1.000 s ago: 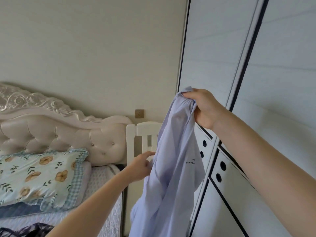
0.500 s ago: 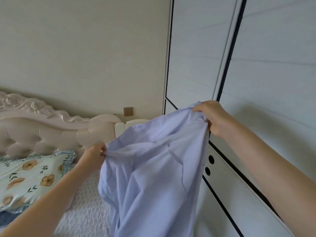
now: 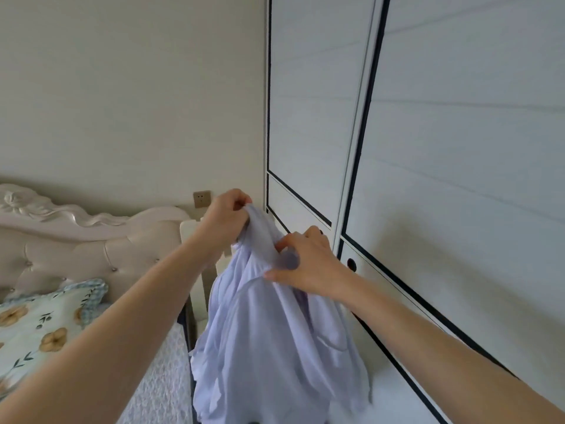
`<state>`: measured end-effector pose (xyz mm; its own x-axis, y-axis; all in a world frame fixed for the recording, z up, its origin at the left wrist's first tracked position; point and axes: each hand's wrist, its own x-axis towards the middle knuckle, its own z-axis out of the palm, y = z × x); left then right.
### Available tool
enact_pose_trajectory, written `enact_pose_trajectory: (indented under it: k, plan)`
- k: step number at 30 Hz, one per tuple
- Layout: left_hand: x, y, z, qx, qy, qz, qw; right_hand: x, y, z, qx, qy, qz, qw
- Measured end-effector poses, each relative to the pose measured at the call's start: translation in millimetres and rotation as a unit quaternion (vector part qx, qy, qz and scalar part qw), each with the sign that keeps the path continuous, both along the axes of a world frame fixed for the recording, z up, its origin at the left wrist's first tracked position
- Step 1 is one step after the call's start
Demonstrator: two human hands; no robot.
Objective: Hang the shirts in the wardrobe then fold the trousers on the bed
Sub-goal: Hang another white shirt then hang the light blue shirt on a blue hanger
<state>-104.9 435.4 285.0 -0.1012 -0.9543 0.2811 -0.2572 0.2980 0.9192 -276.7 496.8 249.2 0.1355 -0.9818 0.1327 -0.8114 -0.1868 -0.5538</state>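
Note:
A pale lilac shirt (image 3: 269, 347) hangs in loose folds in front of me, between the bed and the wardrobe. My left hand (image 3: 224, 217) pinches its topmost fold and holds it up. My right hand (image 3: 305, 264) grips the cloth just below and to the right, fingers curled into the fabric. The white wardrobe (image 3: 443, 148) with black trim fills the right side, its sliding doors closed. No hanger and no trousers are in view.
The bed (image 3: 156, 377) with a white quilted cover lies at lower left, with a cream tufted headboard (image 3: 91, 240) and a floral pillow (image 3: 39, 325). A white slatted piece of furniture (image 3: 195, 286) stands between bed and wardrobe. A wall socket (image 3: 201, 199) sits above it.
My hands have come together: the left rose from the shirt's left edge to its top, the right dropped and moved left. The shirt, spread wide before, now hangs bunched.

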Motion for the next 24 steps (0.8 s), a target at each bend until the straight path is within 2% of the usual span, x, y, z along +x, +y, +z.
enact_pose_trajectory:
  k: [3, 5, 7, 10, 12, 15, 18, 21, 24]
  plan:
    - [-26, 21, 12, -0.043, -0.015, -0.042, 0.998, 3, 16, -18, -0.067, -0.025, -0.031, 0.997]
    - [-31, 28, 9, -0.056, 0.008, -0.036, 0.998, -7, 28, -16, -0.094, -0.08, -0.067, 0.99]
    - [-30, 30, -4, -0.037, 0.016, -0.012, 0.999, -21, 45, -7, -0.113, -0.152, -0.093, 0.978]
    - [-34, 36, -33, 0.009, -0.04, -0.037, 0.998, -39, 71, 9, -0.13, -0.207, -0.103, 0.964]
    - [-41, 44, -49, 0.054, -0.064, -0.112, 0.99, -44, 86, 16, -0.129, -0.222, -0.108, 0.96]
    - [-59, 68, -67, 0.134, -0.064, -0.268, 0.952, -56, 114, 29, -0.128, -0.25, -0.113, 0.953]
    - [-82, 92, -81, 0.172, -0.073, -0.352, 0.917, -73, 139, 39, -0.131, -0.267, -0.133, 0.945]
    - [-105, 120, -87, 0.176, -0.105, -0.365, 0.908, -90, 167, 42, -0.144, -0.278, -0.143, 0.939]
    - [-120, 140, -94, 0.148, -0.149, -0.304, 0.929, -108, 198, 38, -0.169, -0.26, -0.158, 0.938]
